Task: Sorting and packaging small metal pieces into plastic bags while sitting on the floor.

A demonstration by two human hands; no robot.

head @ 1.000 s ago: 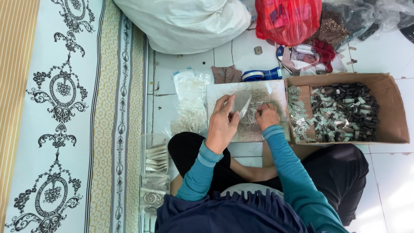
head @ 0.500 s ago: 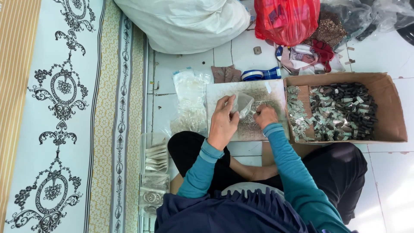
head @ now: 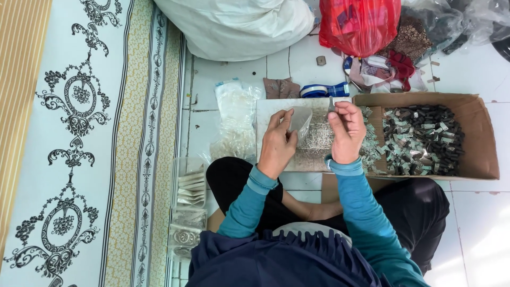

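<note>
A small clear plastic bag is pinched open by the left hand; a small metal piece is pinched upright in the right hand, just right of the bag's mouth. Beneath lies a white board. A brown cardboard box of dark labelled pieces stands rightward, a red bag beyond.

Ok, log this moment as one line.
left hand: holds small clear plastic bag | right hand: pinches small metal piece | below: white board | right: brown cardboard box

Board on floor before knees; box right (pouch pile left).
</note>
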